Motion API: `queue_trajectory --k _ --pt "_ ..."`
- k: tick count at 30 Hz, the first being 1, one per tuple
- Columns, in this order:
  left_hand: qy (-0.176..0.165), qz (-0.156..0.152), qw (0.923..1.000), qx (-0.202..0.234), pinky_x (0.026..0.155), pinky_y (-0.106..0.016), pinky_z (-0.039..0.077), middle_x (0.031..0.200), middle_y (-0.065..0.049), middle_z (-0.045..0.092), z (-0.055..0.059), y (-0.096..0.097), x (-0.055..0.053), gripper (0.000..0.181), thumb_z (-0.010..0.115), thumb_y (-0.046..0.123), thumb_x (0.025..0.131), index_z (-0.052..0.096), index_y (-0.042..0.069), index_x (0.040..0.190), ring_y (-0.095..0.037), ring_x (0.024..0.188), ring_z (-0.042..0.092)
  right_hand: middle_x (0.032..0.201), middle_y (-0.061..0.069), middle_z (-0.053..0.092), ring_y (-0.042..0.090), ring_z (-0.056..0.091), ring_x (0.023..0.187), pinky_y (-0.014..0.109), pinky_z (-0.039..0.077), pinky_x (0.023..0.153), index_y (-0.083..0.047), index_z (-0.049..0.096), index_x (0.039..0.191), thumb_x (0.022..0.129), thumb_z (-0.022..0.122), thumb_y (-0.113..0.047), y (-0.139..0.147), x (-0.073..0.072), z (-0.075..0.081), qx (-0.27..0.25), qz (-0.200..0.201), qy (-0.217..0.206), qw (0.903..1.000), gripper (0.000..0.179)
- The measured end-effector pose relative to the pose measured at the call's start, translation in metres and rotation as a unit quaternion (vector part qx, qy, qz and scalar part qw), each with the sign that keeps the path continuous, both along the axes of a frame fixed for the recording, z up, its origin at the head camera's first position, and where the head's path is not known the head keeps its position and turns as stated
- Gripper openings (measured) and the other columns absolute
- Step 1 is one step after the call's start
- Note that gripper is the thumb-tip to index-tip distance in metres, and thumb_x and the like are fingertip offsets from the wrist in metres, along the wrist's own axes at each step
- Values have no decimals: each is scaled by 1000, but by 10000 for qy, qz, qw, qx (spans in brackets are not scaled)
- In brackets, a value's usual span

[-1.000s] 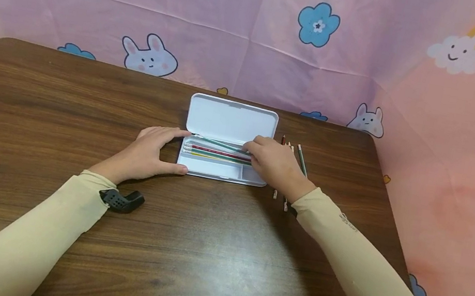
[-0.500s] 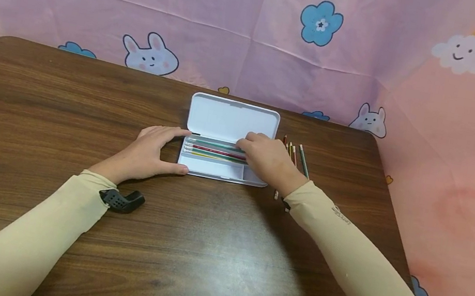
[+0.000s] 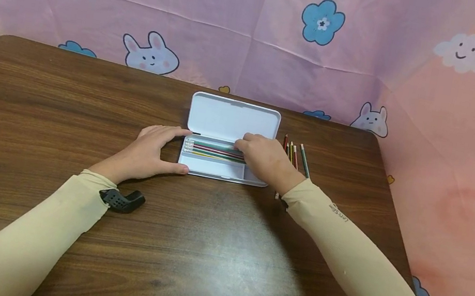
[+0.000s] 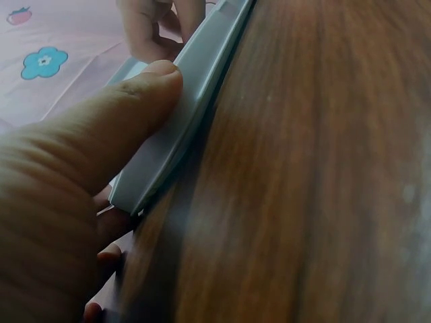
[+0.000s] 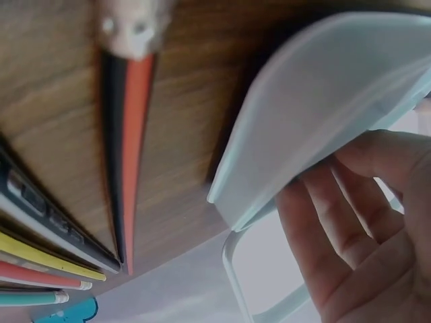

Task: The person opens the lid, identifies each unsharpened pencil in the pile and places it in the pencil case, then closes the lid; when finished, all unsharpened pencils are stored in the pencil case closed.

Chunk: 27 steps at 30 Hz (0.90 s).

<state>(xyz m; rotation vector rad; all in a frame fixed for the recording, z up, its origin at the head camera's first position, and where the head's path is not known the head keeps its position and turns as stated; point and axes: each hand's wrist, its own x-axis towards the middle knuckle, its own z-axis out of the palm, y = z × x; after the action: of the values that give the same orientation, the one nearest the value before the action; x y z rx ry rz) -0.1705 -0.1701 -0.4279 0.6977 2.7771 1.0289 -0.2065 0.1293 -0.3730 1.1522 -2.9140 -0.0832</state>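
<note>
A white pencil case (image 3: 211, 166) lies on the table with its lid (image 3: 233, 119) raised. Inside, several pencils (image 3: 213, 150) lie side by side in the rear compartment, eraser ends to the left. My left hand (image 3: 145, 151) grips the case's left end, thumb at the front edge and forefinger at the back corner; in the left wrist view the thumb presses on the wall. My right hand (image 3: 266, 159) reaches into the right part of the case, fingers bent over the pencils. In the right wrist view its fingertips dip behind the case wall, so what they hold is hidden.
Several loose pencils (image 3: 294, 152) lie just right of the case, partly under the right forearm; one green pencil (image 3: 304, 160) lies apart at the far right. A dark wooden table (image 3: 86, 91) carries everything. A printed cloth (image 3: 221, 19) hangs behind it.
The green pencil that slanted from my right hand now lies down among the others in the case. My right hand has shifted slightly left; the left hand has kept its place.
</note>
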Motion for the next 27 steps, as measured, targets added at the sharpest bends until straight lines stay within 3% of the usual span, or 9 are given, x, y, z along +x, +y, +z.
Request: queue_trajectory --k 12,27 --pt "5 12 10000 12 120 -63 12 160 -13 44 0 0 0 88 81 55 86 44 17 157 -40 149 32 95 3 70 18 68 85 38 58 72 -11 76 110 102 57 -3 -2 -1 2 115 9 -162 9998 22" --pt "-31 12 10000 -1 121 -62 11 161 -13 43 0 0 0 89 80 55 86 43 18 158 -39 150 31 92 2 69 16 66 78 37 57 66 -12 75 107 102 56 -2 1 1 0 -134 103 -132 9998 22"
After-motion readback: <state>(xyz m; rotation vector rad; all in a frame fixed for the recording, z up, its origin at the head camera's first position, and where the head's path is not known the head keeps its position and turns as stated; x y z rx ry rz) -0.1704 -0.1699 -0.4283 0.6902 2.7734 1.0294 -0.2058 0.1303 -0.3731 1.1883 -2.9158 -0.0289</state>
